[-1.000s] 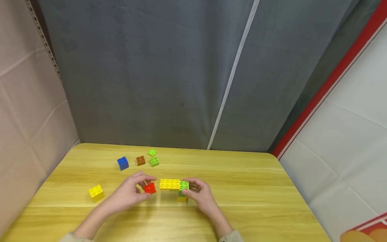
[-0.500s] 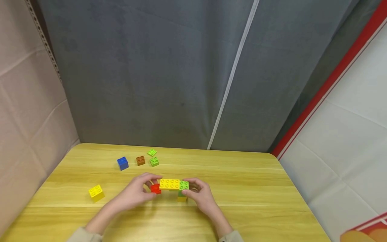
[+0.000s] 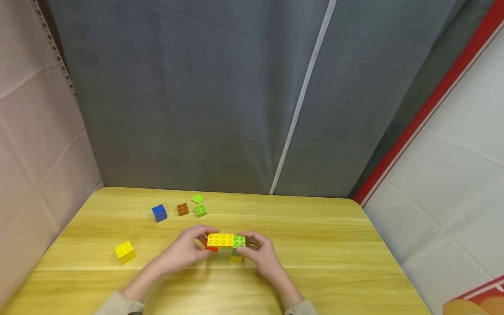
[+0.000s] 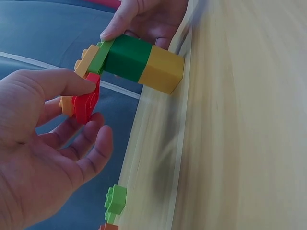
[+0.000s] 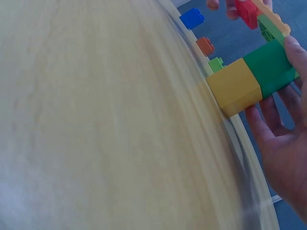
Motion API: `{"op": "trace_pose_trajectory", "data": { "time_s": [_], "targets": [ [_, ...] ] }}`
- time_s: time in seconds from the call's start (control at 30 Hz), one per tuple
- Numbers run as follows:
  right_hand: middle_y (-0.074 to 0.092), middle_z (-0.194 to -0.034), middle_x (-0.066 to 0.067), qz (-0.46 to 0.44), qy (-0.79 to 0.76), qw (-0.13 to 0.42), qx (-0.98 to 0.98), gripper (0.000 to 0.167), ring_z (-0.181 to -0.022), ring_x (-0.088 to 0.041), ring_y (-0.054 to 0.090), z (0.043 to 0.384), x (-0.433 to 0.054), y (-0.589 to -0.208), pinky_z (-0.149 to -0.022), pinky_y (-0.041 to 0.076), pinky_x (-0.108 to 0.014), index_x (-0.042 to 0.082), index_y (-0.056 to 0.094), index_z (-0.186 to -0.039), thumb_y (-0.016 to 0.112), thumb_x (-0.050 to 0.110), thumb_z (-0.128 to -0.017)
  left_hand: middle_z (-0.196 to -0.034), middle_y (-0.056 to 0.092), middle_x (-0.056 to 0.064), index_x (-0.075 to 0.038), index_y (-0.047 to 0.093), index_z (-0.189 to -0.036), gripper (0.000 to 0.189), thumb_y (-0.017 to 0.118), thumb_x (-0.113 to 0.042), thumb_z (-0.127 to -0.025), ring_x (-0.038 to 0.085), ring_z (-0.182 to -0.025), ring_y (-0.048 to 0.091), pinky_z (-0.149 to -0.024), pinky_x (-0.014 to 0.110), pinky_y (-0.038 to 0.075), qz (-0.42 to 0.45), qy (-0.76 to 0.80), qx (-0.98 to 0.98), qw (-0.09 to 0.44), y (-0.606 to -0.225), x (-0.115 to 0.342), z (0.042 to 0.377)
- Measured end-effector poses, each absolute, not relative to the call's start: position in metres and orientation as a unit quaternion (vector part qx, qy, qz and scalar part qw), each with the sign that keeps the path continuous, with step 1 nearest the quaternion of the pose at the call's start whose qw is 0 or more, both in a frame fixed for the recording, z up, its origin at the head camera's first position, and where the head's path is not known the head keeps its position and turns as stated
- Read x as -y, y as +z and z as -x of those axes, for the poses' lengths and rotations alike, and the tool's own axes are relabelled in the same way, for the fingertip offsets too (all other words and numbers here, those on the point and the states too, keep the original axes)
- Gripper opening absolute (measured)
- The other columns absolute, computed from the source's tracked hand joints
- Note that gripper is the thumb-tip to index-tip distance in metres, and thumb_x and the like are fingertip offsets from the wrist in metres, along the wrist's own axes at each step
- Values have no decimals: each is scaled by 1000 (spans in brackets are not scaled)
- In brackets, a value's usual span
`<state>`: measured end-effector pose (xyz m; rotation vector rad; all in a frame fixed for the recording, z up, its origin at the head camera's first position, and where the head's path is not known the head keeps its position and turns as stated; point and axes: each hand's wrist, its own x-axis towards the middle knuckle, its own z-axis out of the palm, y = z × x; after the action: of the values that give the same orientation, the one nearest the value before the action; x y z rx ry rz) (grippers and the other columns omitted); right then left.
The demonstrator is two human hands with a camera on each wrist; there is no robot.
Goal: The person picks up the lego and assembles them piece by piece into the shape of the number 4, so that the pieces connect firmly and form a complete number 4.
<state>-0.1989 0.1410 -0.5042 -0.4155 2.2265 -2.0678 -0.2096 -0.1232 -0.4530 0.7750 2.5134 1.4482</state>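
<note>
Pinching 1 red block (image 4: 87,106) in left hand (image 3: 184,250) beneath left end of 1 oblong yellow block (image 3: 220,239); gripping 1 boxy stack (image 5: 270,66) in right hand (image 3: 263,256), right of 5 loose studded blocks (image 3: 159,213) on wood-grained table (image 3: 327,249).

A grey curtain (image 3: 177,96) with a pale strip (image 3: 303,96) stands behind the wooden desk (image 3: 323,245). A blue block (image 3: 159,213) lies left of a brown block (image 3: 183,209) and two green blocks (image 3: 201,211); a lone yellow block (image 3: 125,252) sits nearer the front.
</note>
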Motion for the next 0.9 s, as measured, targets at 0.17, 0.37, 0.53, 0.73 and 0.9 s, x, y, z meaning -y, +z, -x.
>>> {"op": "trace_pose_trajectory", "data": {
  "time_s": [0.17, 0.37, 0.53, 0.73, 0.9],
  "targets": [
    [66, -127, -18, 137, -676, 40, -723, 39, -116, -30, 63, 199, -140, -504, -96, 54, -29, -1, 65, -129, 77, 8, -92, -116, 64, 2, -4, 65, -131, 49, 77, 3, -84, 21, -96, 58, -74, 26, 57, -254, 487, -833, 67, -452, 118, 212],
    [66, -128, -18, 131, -674, 38, -726, 39, -117, -30, 62, 198, -141, -503, -96, 53, -29, -2, 65, -128, 77, 8, -92, -116, 63, 6, -3, 66, -128, 46, 76, 7, -84, 23, -98, 60, -79, 26, 58, -244, 512, -820, 73, -452, 115, 212],
    [66, -128, -17, 132, -670, 37, -730, 39, -117, -29, 62, 198, -142, -501, -97, 53, -28, -1, 66, -129, 77, 10, -93, -122, 62, 13, 0, 66, -128, 45, 74, 10, -85, 24, -97, 62, -81, 26, 58, -227, 558, -793, 90, -453, 113, 211],
    [66, -127, -17, 130, -670, 38, -729, 39, -117, -29, 62, 198, -143, -501, -97, 53, -29, -1, 65, -128, 77, 10, -93, -124, 62, 15, 1, 65, -128, 42, 79, -1, -88, 24, -95, 64, -77, 25, 56, -206, 580, -782, 98, -453, 110, 211],
    [66, -127, -17, 129, -671, 37, -729, 39, -117, -29, 62, 198, -143, -501, -97, 53, -28, -1, 66, -128, 78, 10, -92, -124, 63, 12, 0, 66, -128, 40, 78, -11, -92, 25, -93, 65, -75, 27, 57, -188, 586, -781, 105, -455, 108, 211]
  ]
}}
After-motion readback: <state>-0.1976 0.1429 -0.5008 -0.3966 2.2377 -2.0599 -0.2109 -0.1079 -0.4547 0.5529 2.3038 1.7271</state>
